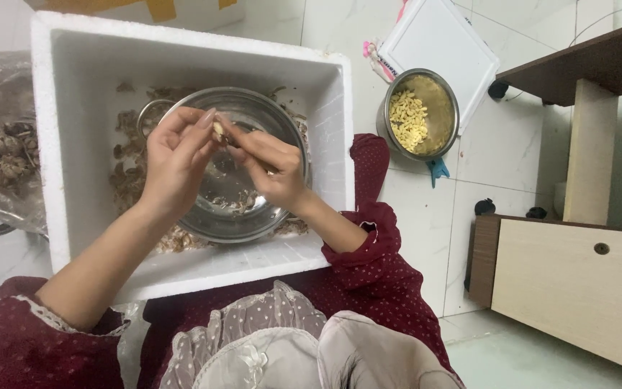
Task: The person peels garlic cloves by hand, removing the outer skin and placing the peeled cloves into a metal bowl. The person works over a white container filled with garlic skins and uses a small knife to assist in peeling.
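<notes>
Two hands at work: left hand [176, 155] and right hand [271, 169] both pinching one nut [219, 130] over bowl [235, 166] inside foam box [73, 86]. Shell scraps in bowl and box; peeled kernels [407, 119] in pot [448, 108] on floor; unpeeled nuts in bag [5, 151], apparently plenty left.

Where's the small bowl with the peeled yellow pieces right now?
In the head view, the small steel bowl sits on the tiled floor at upper right, just right of the white foam box, partly on a white lid.
</notes>
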